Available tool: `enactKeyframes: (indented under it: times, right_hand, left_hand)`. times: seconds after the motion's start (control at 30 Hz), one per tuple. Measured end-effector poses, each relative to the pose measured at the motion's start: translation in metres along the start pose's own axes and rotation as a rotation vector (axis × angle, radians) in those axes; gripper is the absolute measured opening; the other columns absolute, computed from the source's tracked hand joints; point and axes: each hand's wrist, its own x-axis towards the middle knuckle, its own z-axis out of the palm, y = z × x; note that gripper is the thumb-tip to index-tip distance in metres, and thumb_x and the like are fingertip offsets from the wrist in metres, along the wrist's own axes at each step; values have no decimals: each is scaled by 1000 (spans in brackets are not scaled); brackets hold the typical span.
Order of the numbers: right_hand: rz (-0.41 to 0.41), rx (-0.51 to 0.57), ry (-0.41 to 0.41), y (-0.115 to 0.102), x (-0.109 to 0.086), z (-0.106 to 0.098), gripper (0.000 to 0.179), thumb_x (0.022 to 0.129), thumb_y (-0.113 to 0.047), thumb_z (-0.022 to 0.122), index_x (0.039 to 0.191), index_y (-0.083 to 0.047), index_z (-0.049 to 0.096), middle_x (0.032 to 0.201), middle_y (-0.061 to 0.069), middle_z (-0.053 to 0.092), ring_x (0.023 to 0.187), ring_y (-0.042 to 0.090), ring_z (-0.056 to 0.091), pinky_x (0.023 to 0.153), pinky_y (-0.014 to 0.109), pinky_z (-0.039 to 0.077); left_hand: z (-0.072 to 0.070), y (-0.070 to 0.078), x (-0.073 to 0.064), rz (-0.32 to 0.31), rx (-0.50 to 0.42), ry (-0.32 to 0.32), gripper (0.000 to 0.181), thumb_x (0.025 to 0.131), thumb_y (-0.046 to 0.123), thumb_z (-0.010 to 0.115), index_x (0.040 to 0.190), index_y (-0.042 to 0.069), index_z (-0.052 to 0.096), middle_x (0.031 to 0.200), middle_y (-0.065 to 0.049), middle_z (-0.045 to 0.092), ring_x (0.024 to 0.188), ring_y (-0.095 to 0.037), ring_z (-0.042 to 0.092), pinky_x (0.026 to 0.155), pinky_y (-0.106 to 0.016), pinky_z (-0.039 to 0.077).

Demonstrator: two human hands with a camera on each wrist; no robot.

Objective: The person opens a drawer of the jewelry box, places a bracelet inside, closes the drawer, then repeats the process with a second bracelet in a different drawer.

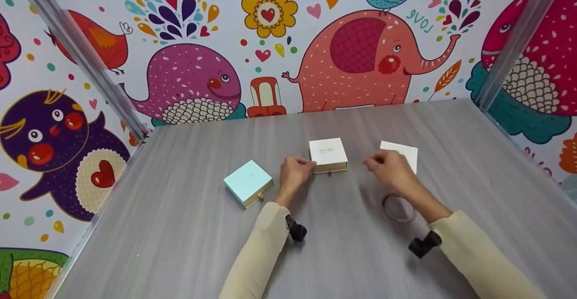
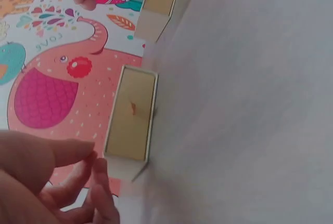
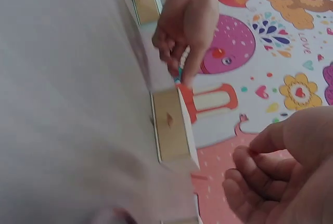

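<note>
A small white drawer box [image 1: 328, 152] with a gold front and a little pull tab [image 2: 133, 108] stands mid-table. My left hand [image 1: 296, 171] is at its left front corner, thumb and fingertips close together; whether they touch it I cannot tell. My right hand [image 1: 391, 168] hovers to the right of that box, fingers loosely curled with nothing visible in them. Behind it, partly covered, lies a second white box [image 1: 409, 155]. A thin dark bracelet-like ring [image 1: 398, 220] lies below the right hand. Left of my left hand, a pale turquoise box [image 1: 248, 181] sits turned at an angle.
The grey wood-grain table [image 1: 180, 240] reaches back to a wall panel [image 1: 279, 60] printed with cartoon animals. Metal posts [image 1: 85, 60] stand at the table's back corners. A black wrist camera [image 1: 295, 228] is strapped on each cream sleeve.
</note>
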Motion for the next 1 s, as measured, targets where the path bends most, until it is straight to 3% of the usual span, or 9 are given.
enactKeyframes:
  times: [0.2, 0.37, 0.47, 0.6, 0.77, 1.0]
  right_hand:
    - [-48, 9, 152, 12, -1, -17, 20, 97, -15, 61, 102, -1, 74, 91, 13, 71, 77, 12, 54, 64, 21, 41]
    - [-30, 16, 207, 25, -3, -23, 21, 98, -17, 60, 107, -2, 72, 99, 16, 70, 78, 13, 56, 64, 17, 43]
    - [-15, 18, 242, 34, -2, -24, 23, 98, -18, 60, 108, -2, 72, 108, 19, 71, 87, 22, 61, 74, 21, 45]
    - [-43, 19, 295, 47, 2, -24, 22, 96, -12, 61, 109, 1, 73, 116, 23, 68, 108, 36, 59, 86, 36, 44]
    - [-133, -21, 303, 65, 7, -26, 23, 91, -1, 63, 112, 5, 69, 122, 29, 61, 118, 44, 51, 98, 52, 38]
    - [-172, 0, 236, 81, 14, -30, 31, 92, 2, 64, 121, 10, 62, 131, 32, 52, 127, 47, 44, 108, 59, 30]
  left_hand:
    - [6, 9, -13, 39, 65, -19, 19, 89, 27, 76, 87, 8, 78, 81, -2, 72, 66, -10, 55, 55, -21, 40]
    - [20, 16, -24, 63, 52, -78, 19, 87, 28, 78, 85, 9, 78, 83, -2, 76, 65, -8, 57, 55, -20, 41]
    - [31, 20, -31, 76, 11, -131, 16, 87, 24, 77, 86, 8, 79, 83, -3, 76, 63, -7, 56, 54, -19, 42]
    - [45, 25, -40, 80, -16, -171, 13, 86, 21, 78, 86, 8, 79, 83, -2, 75, 61, -7, 55, 53, -19, 42]
    - [61, 31, -45, 63, -9, -190, 13, 84, 22, 80, 87, 9, 80, 81, -2, 75, 61, -6, 56, 54, -19, 42]
    - [79, 37, -50, 1, 6, -218, 18, 84, 25, 81, 87, 7, 79, 75, -2, 73, 61, -8, 57, 54, -21, 43]
